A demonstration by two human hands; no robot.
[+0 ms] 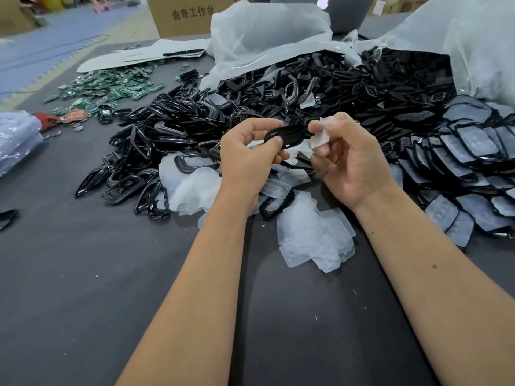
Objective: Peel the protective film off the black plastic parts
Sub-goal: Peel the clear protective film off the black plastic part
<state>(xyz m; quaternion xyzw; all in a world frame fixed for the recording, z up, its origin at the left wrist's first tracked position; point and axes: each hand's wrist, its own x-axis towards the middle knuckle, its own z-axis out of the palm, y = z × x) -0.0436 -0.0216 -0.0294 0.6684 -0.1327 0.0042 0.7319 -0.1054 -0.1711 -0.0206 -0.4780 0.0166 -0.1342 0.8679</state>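
Fingers [274, 140] gripping glossy black part [289, 136], translucent film [320, 137] pinched

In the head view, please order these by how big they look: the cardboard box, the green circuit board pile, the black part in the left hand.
1. Green circuit board pile
2. Cardboard box, cropped, so unsure against the pile
3. Black part

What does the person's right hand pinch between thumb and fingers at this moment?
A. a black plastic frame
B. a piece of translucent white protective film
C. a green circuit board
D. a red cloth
B: the right hand pinches a piece of translucent white protective film, while the left hand holds the glossy black oval plastic part.
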